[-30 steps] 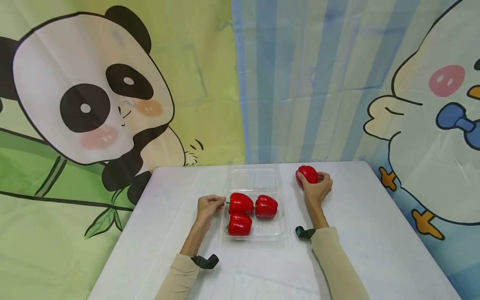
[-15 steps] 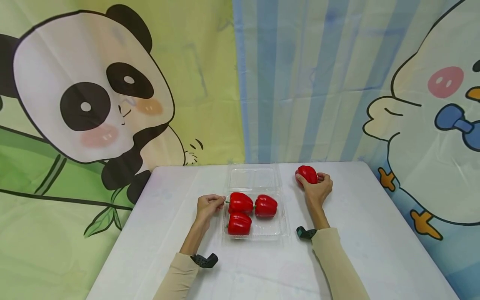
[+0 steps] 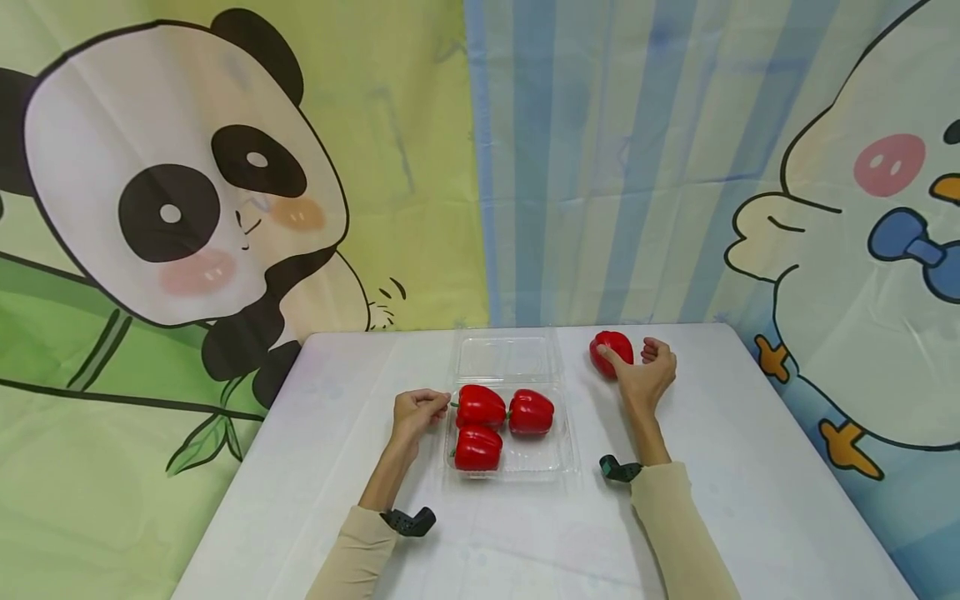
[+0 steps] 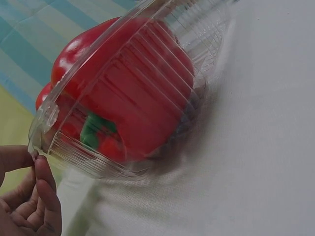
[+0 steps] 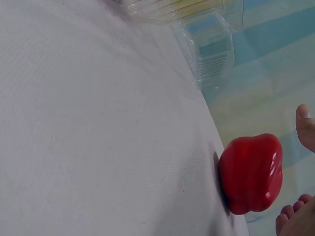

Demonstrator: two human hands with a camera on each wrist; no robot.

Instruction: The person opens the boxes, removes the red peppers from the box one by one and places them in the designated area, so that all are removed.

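My left hand point(image 3: 417, 414) pinches the left rim of a clear plastic clamshell box point(image 3: 536, 457) between thumb and fingertip, as the left wrist view shows up close. Inside the box lie red bell peppers: one at the back left point(image 3: 481, 407), one at the front left point(image 3: 477, 448) and one at the right point(image 3: 531, 412). A further red bell pepper point(image 3: 611, 354) rests on the table right of the box. Beside it is my right hand point(image 3: 647, 372), thumb and fingers spread apart. In the right wrist view this pepper point(image 5: 251, 173) stands apart from the hand.
The box's lid point(image 3: 505, 358) is folded back flat on the white table point(image 3: 360, 467). Behind the table's far edge hangs a printed curtain point(image 3: 600, 167) with a panda and a bird. A wrist camera sits on each forearm.
My right hand has let go of the bell pepper and drawn slightly to the right, its fingers spreading. The left hand and the box have stayed in place.
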